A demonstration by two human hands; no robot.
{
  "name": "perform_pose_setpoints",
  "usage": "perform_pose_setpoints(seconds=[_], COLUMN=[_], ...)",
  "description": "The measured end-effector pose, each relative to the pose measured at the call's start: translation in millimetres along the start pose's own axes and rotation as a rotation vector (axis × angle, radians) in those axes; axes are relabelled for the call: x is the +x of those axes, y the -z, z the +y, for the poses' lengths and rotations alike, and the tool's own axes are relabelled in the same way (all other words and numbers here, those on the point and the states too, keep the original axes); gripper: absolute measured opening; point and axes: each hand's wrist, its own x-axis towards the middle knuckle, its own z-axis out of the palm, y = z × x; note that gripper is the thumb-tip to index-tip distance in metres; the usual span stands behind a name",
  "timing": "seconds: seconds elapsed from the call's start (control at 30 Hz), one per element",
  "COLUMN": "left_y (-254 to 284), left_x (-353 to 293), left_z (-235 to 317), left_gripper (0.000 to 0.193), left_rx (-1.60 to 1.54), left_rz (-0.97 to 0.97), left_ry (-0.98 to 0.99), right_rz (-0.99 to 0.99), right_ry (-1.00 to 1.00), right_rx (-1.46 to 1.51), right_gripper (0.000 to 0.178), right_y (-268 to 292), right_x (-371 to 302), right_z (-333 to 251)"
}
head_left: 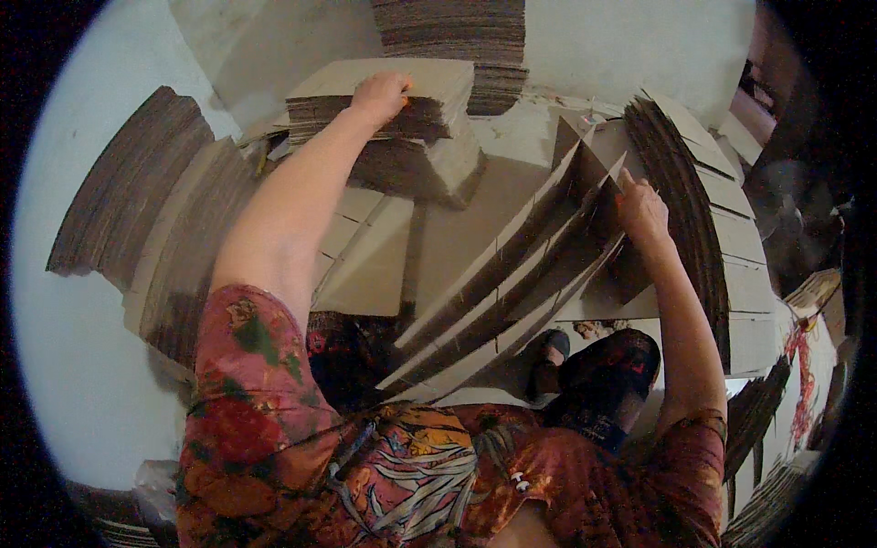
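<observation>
My left hand (382,99) reaches out to a tall stack of cardboard sheets (448,78), its fingers curled in at the top front edge. An orange covering shows at its fingertips; whatever they pinch is hidden. Slanting from my lap toward the far right are several long slotted cardboard strips (498,301), standing on edge and fanned apart. A crossing cardboard piece (598,151) meets their far ends. There my right hand (644,212) is closed on the outermost strip, with its index finger extended along the edge and its thumb side partly hidden.
Curved rows of stacked cardboard stand at the left (128,183) and right (681,201). Another dark cardboard pile (452,41) rises against the back wall. Flat cardboard pieces (370,265) lie beyond my left knee. My knees (607,379) sit close under the strips.
</observation>
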Motion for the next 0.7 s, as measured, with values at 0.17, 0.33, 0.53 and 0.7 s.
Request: perform_pose_setpoints(seconds=[0.17,0.33,0.53,0.7], left_y=[-17.0,-2.4,46.8,37.0], left_x=[13.5,12.2,-92.0,-161.6], left_z=[-65.0,-57.6,92.6,162.2], left_gripper=[0.02,0.02,0.028,0.054], left_rx=[-0.505,-0.623,-0.727,-0.741], left_rz=[-0.019,0.185,0.407,0.228], left_ry=[-0.027,-0.028,-0.449,-0.951], right_rz=[0.256,0.259,-0.141,0.044], right_ry=[0.089,0.19,-0.171,-0.396], right_rx=[0.298,0.688,1.886,2.034], right_gripper=[0.035,0.033,0.031,0.029], right_y=[29.1,39.0,76.4,92.0], right_x=[-27.5,-55.2,-75.4,-92.6], right_z=[-32.9,-41.2,-62.5,-46.2])
